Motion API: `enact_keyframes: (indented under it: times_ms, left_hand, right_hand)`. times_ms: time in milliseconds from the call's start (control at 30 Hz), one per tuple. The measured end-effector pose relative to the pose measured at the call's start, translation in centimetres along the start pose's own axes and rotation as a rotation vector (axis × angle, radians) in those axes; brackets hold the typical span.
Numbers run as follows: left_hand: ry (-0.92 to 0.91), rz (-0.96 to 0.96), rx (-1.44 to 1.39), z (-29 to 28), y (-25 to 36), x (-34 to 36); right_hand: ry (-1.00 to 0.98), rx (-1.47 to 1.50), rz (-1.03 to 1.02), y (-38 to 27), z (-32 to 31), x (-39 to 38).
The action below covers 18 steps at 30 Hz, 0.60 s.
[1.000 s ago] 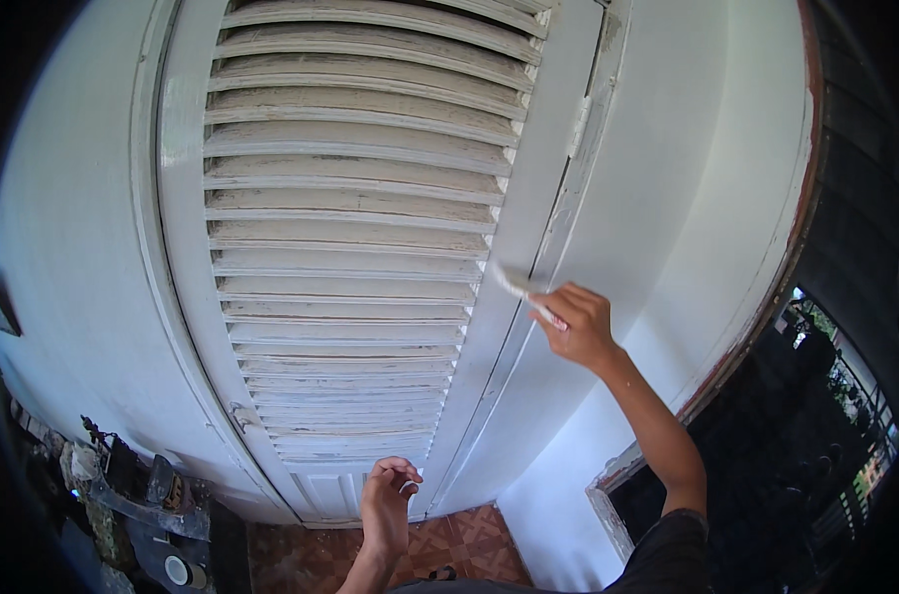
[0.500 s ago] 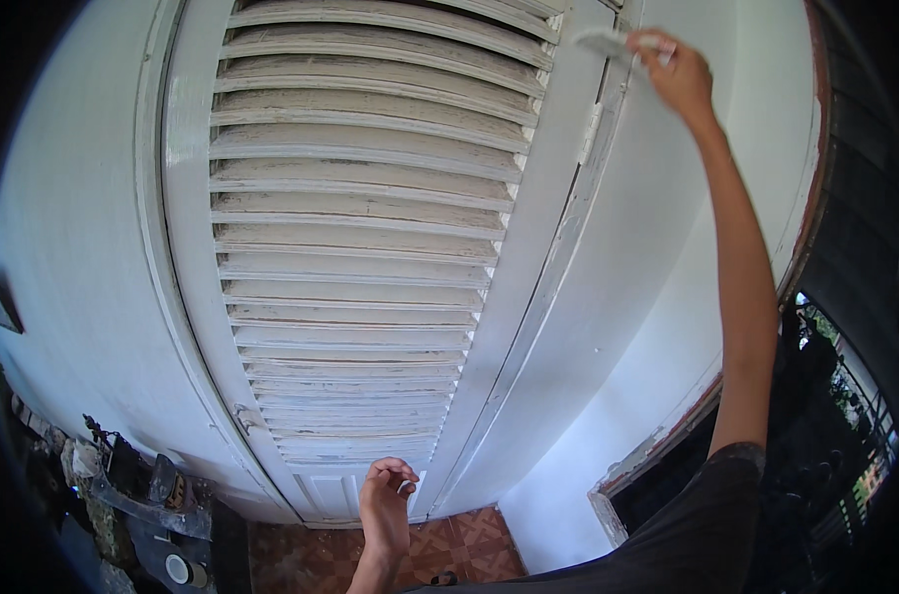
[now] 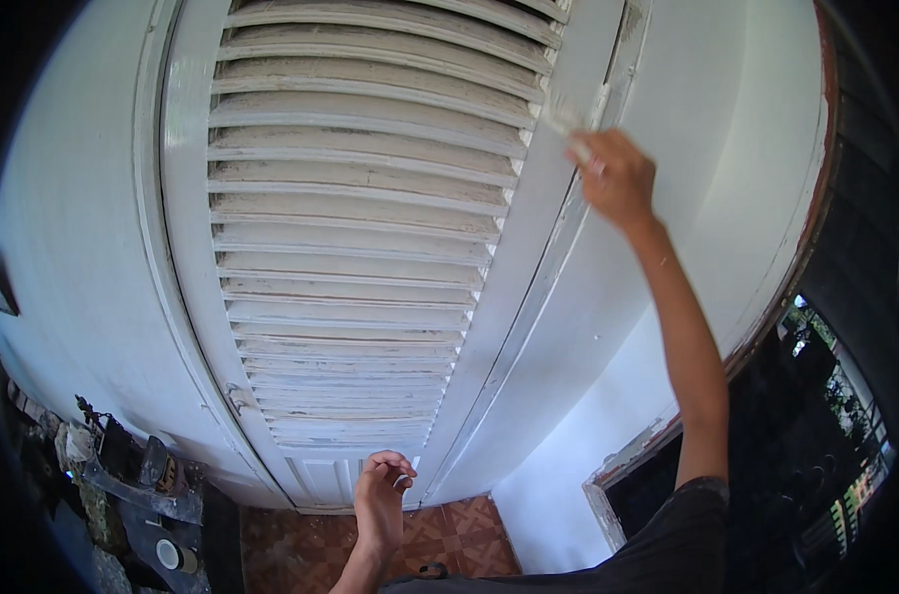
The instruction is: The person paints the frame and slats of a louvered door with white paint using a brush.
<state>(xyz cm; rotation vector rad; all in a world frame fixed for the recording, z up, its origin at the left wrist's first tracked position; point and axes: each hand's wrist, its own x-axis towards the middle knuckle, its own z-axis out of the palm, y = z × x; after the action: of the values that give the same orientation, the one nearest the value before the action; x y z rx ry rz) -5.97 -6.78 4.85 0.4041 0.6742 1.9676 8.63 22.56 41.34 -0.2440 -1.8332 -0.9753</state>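
Observation:
A white louvred door (image 3: 360, 242) fills the middle of the view. Up on its right stile, beside the upper slats, my right hand (image 3: 615, 176) grips a pale paintbrush (image 3: 566, 123); its bristles are blurred and seem to be at the stile's surface, though contact is hard to tell. My left hand (image 3: 383, 500) is low, in front of the door's bottom panel (image 3: 323, 473), with fingers loosely curled and apart, holding nothing I can see. The door's hinge edge (image 3: 600, 97) runs just right of the brush.
A small latch (image 3: 236, 394) sits at the door's left edge. A white wall with a dark, red-edged window opening (image 3: 596, 487) is on the right. Dark clutter (image 3: 162, 465) and a round white roll (image 3: 169, 554) lie at lower left. Red patterned tiles (image 3: 469, 540) form the floor.
My right hand with the brush first rose along the door's right side to the top, then came part way down and leftward. My left hand has barely moved.

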Motion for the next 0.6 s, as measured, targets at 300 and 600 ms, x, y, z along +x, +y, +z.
enact_keyframes:
  times_ms: [300, 600]
  left_hand:
    - [-0.030, -0.069, -0.002, -3.2, -4.3, -1.6]
    - [-0.042, -0.076, 0.006, -2.8, -4.4, -2.8]
  right_hand:
    - [-0.270, 0.234, -0.175, -11.8, -0.5, -16.1]
    - [-0.452, 0.403, 0.187, -11.2, -0.9, -19.3]
